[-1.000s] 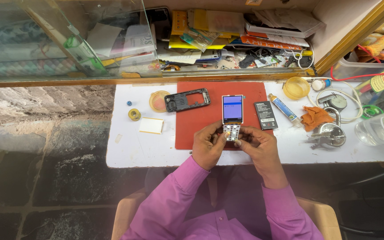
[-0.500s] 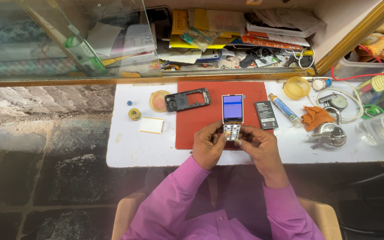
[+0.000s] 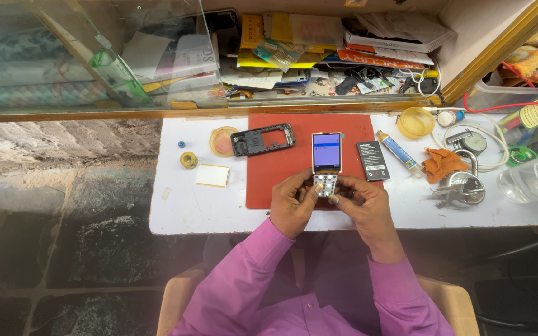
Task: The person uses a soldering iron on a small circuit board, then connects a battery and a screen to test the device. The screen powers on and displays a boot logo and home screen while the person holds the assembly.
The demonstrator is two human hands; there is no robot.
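Phone board (image 3: 326, 163) with lit screen, pinched between left hand (image 3: 291, 205) and right hand (image 3: 361, 204).

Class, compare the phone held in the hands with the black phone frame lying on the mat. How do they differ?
The phone has a lit blue screen and pale keypad; the black frame is hollow, with open cut-outs. The phone is gripped by the left hand and right hand; the frame lies untouched. The phone points away from the person; the frame lies crosswise. Both sit over the red mat.

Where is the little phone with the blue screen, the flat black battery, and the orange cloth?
phone (image 3: 326, 152), head view, on its lit blue screen.
black battery (image 3: 372, 160), head view, middle of its flat face.
orange cloth (image 3: 441, 165), head view, centre of the crumpled cloth.
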